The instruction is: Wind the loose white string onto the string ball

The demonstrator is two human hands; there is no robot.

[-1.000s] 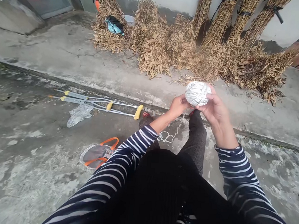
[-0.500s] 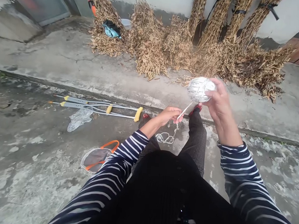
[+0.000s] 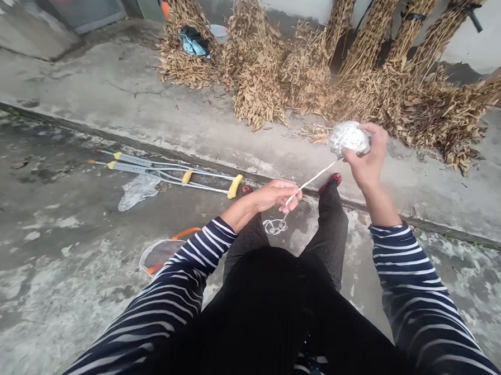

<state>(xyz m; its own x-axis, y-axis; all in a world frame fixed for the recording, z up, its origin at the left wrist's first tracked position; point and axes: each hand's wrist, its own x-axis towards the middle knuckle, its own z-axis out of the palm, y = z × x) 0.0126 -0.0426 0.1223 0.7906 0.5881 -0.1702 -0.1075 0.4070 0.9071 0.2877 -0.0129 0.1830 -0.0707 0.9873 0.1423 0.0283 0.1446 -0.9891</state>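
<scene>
A white ball of cord [image 3: 349, 138] is gripped at its right side by my right hand [image 3: 368, 154], thumb below and fingers above. From the ball a taut length of white cord [image 3: 318, 176] slants down left to my left hand [image 3: 277, 195], whose fingers are pinched around it. Past that hand the cord drops to a loose tangle of cord [image 3: 275, 227] on the ground between my legs. The palm side of my right hand is partly hidden by the ball.
Two crutches [image 3: 171, 175] lie on the ground at left, beside a clear plastic bag [image 3: 139, 192]. A bag with orange handles [image 3: 163, 255] sits near my left sleeve. Dried plant bundles [image 3: 260, 70] line the wall beyond a low concrete step [image 3: 112, 99].
My right hand and the ball have shifted slightly right and away from my left hand. The stretch of cord between the hands is longer. My left hand moved slightly left.
</scene>
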